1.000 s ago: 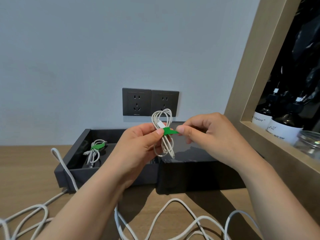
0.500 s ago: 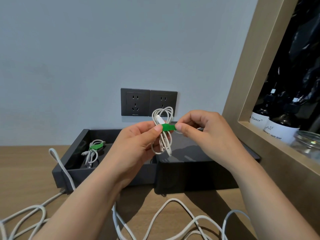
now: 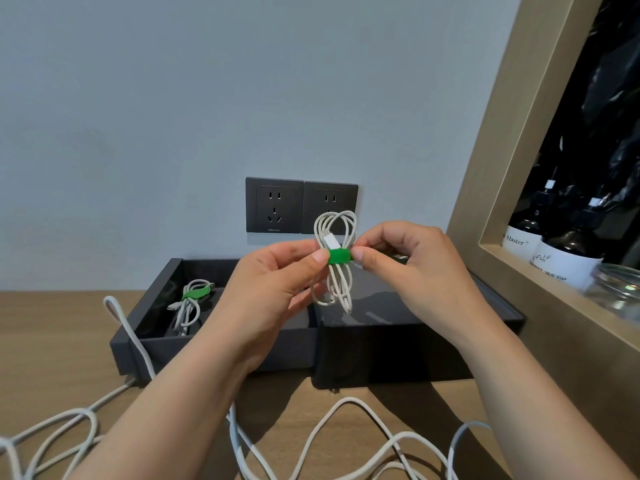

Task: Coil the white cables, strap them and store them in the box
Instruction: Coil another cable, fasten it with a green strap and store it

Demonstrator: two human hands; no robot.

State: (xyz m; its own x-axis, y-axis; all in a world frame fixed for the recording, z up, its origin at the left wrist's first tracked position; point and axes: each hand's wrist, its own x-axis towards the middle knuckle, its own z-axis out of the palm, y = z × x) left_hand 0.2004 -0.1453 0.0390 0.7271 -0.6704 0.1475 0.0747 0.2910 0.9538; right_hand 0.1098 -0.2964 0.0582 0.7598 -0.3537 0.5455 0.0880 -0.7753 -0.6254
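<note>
A coiled white cable (image 3: 337, 233) hangs upright in the air above the black box (image 3: 145, 344), bound round its middle by a green strap (image 3: 338, 256). My left hand (image 3: 273, 282) pinches the bundle at the strap from the left, thumb on the strap's edge. My right hand (image 3: 408, 268) pinches the strap's right side with thumb and forefinger. Inside the box on the left lies another coiled white cable with a green strap (image 3: 189, 303).
The box lid (image 3: 398, 344) lies beside the box on the right. Loose white cables (image 3: 346, 438) sprawl over the wooden table near me, one climbing the box's left corner. Wall sockets (image 3: 300, 205) are behind; a shelf with soap bottles (image 3: 561, 258) is at right.
The green strap's loose end has been wrapped flat round the bundle. Both hands have risen a little with the cable.
</note>
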